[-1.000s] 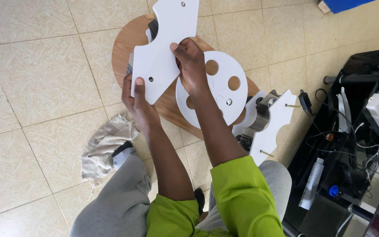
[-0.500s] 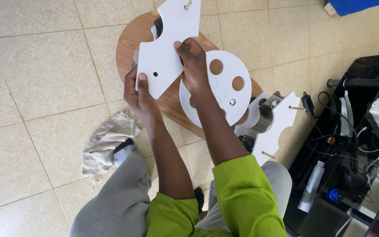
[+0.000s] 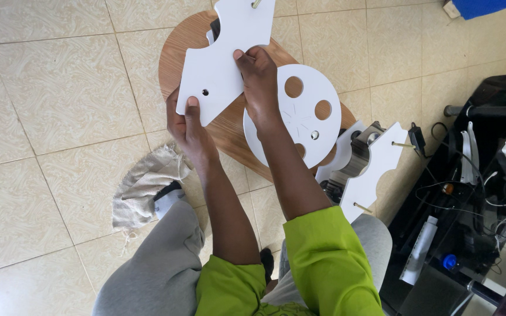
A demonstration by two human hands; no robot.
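Note:
Both hands hold up a white flat board panel (image 3: 221,58) with wavy cut edges and a small hole. My left hand (image 3: 187,126) grips its lower corner, thumb on the face. My right hand (image 3: 259,79) pinches its right edge. Under them lies an oval wooden board (image 3: 177,50) on the floor. A white round disc (image 3: 306,126) with round holes rests on that board, just right of my right wrist.
A second white wavy panel (image 3: 376,167) with wooden dowels leans at my right knee. A beige cloth (image 3: 144,184) lies on the tiled floor by my left knee. A black stand (image 3: 481,193) with cables, a white tube and small parts fills the right side.
The white panel and both hands have shifted slightly up and to the right in view; the grip on the panel is unchanged.

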